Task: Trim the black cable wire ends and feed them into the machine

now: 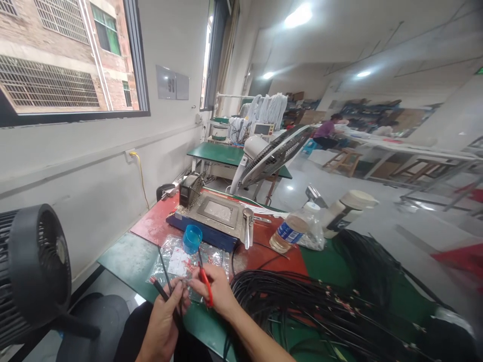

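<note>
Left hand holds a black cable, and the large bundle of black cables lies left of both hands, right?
Not the side: in the head view, the large bundle of black cables lies right of both the left hand and the right hand.

A single camera, worn on the person's head, gives the one view, looking forward and down over the flat green-and-red tabletop (124, 259). Close below it, at the lower centre of the frame, are the bare left hand (165, 317) and the bare right hand (218, 290). A round black fan (37, 274) sits near at the lower left edge. The wide view takes in a dark-framed glass window (140, 65) at upper left and reaches far back, at upper right, to a distant seated person in a purple top (325, 130).
</note>
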